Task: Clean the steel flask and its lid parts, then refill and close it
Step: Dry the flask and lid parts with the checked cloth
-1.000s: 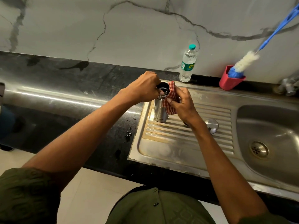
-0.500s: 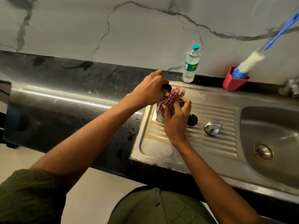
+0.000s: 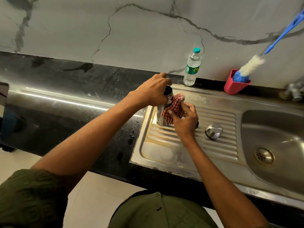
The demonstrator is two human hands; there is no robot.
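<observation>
The cylindrical stainless-steel flask (image 3: 160, 115) stood upright and uncapped on the ribbed steel draining board (image 3: 218, 142), directly between the two hands. The left hand (image 3: 152, 92) gripped the flask at its neck, fingers curled around the open mouth from the left side. The right hand (image 3: 185, 120) pinched a red-and-white checked cloth (image 3: 172, 109) and pressed it against the right side of the flask body, just below the left hand. The cloth was bunched, with its upper fold rising beside the flask rim.

Just right of the right hand, a domed steel lid cap (image 3: 213, 131) lay on the draining-board ribs, apart from the flask. A small black lid part (image 3: 197, 124) showed at the edge of the right hand, mostly hidden by it; its shape could not be determined. Further right of the right hand was the round steel sink basin (image 3: 271, 129) with its drain strainer (image 3: 263, 155).

Beyond both hands, against the marble wall, a clear plastic water bottle with a teal cap (image 3: 192, 67) stood upright. Right of it, a red plastic holder (image 3: 235, 87) contained a blue-handled bottle brush with white bristles (image 3: 250, 65), which leaned toward the right. Left of the left hand extended the black stone countertop (image 3: 65, 96), with water droplets (image 3: 131, 137) near the draining-board edge.
</observation>
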